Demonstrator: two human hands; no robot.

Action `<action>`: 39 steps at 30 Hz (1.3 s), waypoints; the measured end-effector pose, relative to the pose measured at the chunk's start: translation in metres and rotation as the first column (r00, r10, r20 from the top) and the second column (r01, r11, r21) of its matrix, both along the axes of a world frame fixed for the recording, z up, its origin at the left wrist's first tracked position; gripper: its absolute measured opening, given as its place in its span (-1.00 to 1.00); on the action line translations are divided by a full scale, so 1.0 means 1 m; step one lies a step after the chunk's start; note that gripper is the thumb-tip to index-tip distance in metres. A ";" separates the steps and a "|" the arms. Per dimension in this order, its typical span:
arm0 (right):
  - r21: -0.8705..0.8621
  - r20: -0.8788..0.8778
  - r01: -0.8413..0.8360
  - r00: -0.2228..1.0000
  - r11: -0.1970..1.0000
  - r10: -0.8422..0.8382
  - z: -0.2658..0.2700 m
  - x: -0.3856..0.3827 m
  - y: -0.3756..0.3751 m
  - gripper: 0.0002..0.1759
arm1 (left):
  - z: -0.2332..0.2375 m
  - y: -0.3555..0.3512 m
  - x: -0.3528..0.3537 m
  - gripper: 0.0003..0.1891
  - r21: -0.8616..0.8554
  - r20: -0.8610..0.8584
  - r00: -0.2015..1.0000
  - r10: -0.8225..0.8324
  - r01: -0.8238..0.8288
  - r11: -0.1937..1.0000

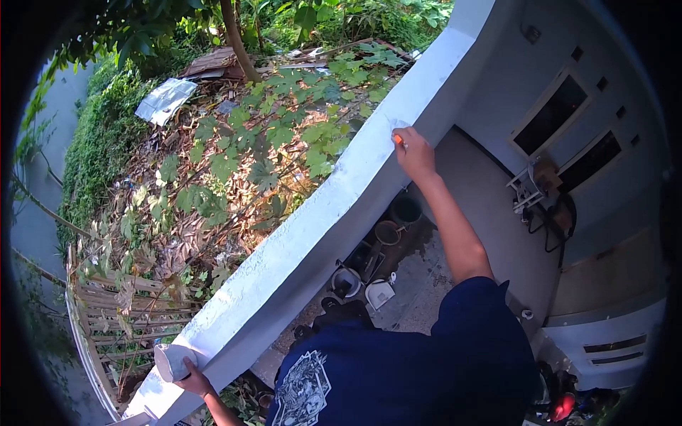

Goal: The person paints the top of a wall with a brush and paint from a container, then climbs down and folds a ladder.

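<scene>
A long white wall top [273, 252] runs diagonally from lower left to upper right. Over its upper stretch, my right hand [415, 153] is closed around an orange-handled tool [398, 140], whose working end is mostly hidden by the fingers at the wall's surface. Down at the lower left, my left hand [194, 381] grips a round, whitish-grey tub [172, 362] by its side, with the thumb toward me. The tub sits tilted at the wall's top, and its contents are hard to make out.
Beyond the wall lies leaf-strewn ground with broad-leaved plants [284, 135], a metal sheet [165, 99] and a bamboo fence [128, 312]. Below on the inner side are buckets [406, 209], a white dustpan-like thing [380, 293] and a chair [526, 186] by the house wall.
</scene>
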State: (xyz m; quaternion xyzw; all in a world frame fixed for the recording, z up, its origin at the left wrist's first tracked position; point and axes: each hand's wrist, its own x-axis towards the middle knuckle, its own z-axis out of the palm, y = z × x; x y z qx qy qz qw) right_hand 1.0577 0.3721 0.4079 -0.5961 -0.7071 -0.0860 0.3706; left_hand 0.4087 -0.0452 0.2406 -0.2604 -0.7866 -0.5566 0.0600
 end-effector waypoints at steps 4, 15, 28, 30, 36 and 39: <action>-0.108 -0.121 -0.172 0.980 0.979 0.159 -0.025 -0.047 -0.059 -0.81 | 0.005 0.008 0.012 -0.35 0.043 0.079 0.994 -0.071 0.068 0.997; -0.244 -0.904 -0.318 0.416 0.916 -0.096 -0.091 -0.088 -0.142 -0.74 | 0.052 0.059 0.126 -0.26 0.070 0.122 0.779 -0.615 0.611 0.789; -0.258 -0.374 -0.488 0.846 0.834 0.379 -0.050 -0.222 -0.152 -0.86 | 0.082 -0.009 0.190 -0.04 0.067 0.066 0.716 -0.695 0.692 0.719; -0.272 -0.419 -0.550 0.806 0.789 0.417 -0.048 -0.257 -0.166 -0.86 | 0.089 -0.028 0.189 -0.04 0.215 0.140 0.719 -0.680 0.649 0.730; -0.233 -0.579 -0.816 0.554 0.530 0.599 -0.048 -0.357 -0.217 -0.89 | 0.111 -0.086 0.177 -0.04 0.185 0.160 0.819 -0.550 0.523 0.832; -0.188 -0.760 -0.919 0.360 0.347 0.541 -0.074 -0.418 -0.248 -0.88 | 0.112 -0.115 0.169 -0.11 -0.016 0.049 0.901 -0.431 0.432 0.902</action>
